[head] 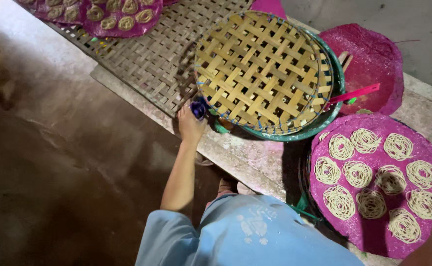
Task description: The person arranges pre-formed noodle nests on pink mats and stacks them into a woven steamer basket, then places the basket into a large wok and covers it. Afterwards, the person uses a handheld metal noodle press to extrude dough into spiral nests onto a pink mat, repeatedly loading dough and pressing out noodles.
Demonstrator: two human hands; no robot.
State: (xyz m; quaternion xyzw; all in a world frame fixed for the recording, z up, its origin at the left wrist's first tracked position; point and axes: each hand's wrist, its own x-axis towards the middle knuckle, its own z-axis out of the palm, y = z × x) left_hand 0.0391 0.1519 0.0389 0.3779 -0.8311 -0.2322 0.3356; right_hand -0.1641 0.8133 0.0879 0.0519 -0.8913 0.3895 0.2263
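Round woven bamboo tray [263,71]: light tan open lattice, blue stitching at the rim, stacked on green-rimmed trays [330,116]. Placed centre of scene, on a pale concrete ledge [248,160]. Lower-left rim touching the hand.

Left hand [190,122]: at the tray's near-left edge, fingers curled up toward the rim, closed about a small dark purple object [198,109] pressed against the weave. Exact nature of that object not discernible. Forearm bare, extended straight from the near centre up and away to the tray, wrist slightly bent toward the right. Light blue sleeve [176,236] at the shoulder end.

Right hand: not visible; only a strip of bare arm at the near-right corner.

Flat woven bamboo mat [152,59]: darker brown, lying far-left of the round tray, partly under it.

Magenta mesh sheet [374,236]: right and near, carrying pale coiled noodle nests [357,173] set apart in rows.

Second magenta sheet [371,59]: far right, bare, beside the tray stack.

Third magenta sheet [122,17]: far left on the mat, also holding noodle coils.

Pink stick [354,93]: slanting out from the right edge of the tray stack.
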